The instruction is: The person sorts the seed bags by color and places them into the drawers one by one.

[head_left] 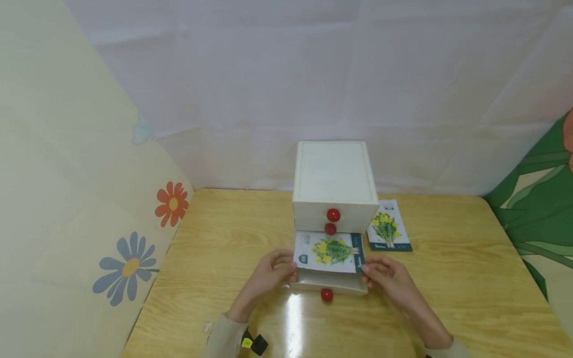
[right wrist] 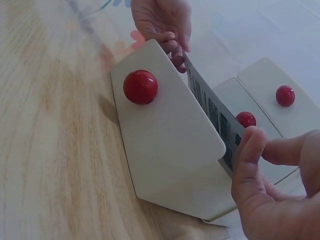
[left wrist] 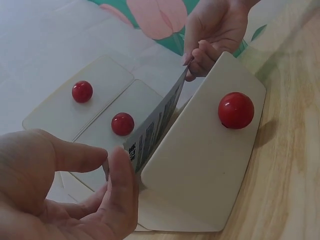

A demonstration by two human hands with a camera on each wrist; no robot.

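Observation:
A seed packet [head_left: 329, 253] printed with yellow flowers and green stems lies sideways over the pulled-out bottom drawer [head_left: 331, 288] of a white drawer box [head_left: 335, 171]. My left hand [head_left: 272, 272] pinches the packet's left end between thumb and fingers. At the opposite end, my right hand [head_left: 388, 276] pinches its dark-banded side. Both wrist views show the packet [left wrist: 160, 120] tilted behind the drawer front [right wrist: 160, 135], its barcoded back facing the cameras. A red knob [head_left: 327, 295] sticks out from that drawer front. The drawer's inside is partly hidden under the packet.
A second, similar packet [head_left: 388, 226] lies on the wooden table [head_left: 452, 258] right of the box. Two more red knobs, including the top one [head_left: 333, 215], mark the closed upper drawers. A small black object [head_left: 259, 344] is near my left sleeve. White cloth [head_left: 250, 99] hangs behind.

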